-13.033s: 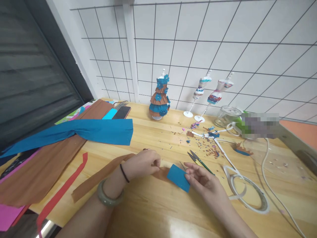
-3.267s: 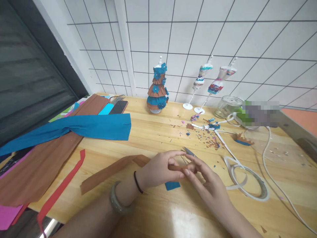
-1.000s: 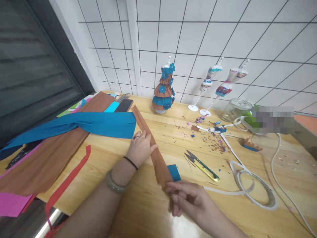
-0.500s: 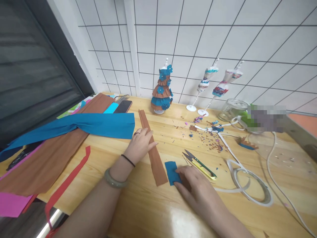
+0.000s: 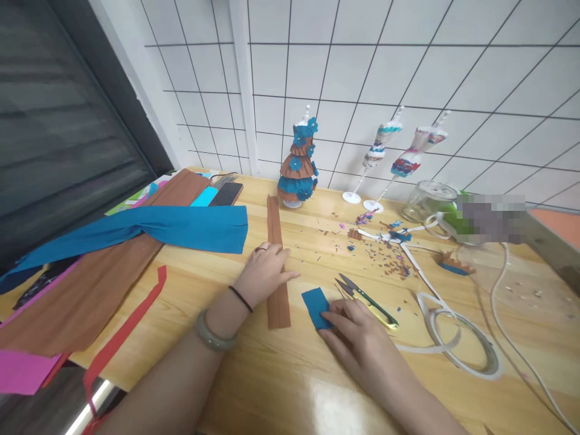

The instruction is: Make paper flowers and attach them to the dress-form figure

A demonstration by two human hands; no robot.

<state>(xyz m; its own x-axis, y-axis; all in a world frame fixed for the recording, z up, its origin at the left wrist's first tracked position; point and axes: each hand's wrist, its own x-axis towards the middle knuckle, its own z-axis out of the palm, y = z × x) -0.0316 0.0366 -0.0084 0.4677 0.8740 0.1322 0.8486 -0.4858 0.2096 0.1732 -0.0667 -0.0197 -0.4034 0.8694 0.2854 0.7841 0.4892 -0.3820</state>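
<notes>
My left hand [image 5: 265,272] lies with its fingers apart on a long brown paper strip [image 5: 278,308], pressing it flat on the table. A small blue paper piece [image 5: 316,304] is pinched at its right edge between the thumb and fingers of my right hand [image 5: 351,329]. Scissors with yellow and green handles [image 5: 369,302] rest just beyond my right hand. Behind the strip stands a small dress form [image 5: 296,163] in blue and brown ruffles with blue flowers.
A wide blue strip [image 5: 199,228] crosses a long brown sheet [image 5: 109,284] at the left, near a red strip [image 5: 131,320]. Two mannequins [image 5: 380,145], a glass jar [image 5: 428,199], paper scraps and a white tape roll [image 5: 489,356] occupy the right side.
The brown strip has turned more upright in view, its near end swinging left. My left hand has shifted slightly right and nearer. The blue piece has tilted a little in my right hand.
</notes>
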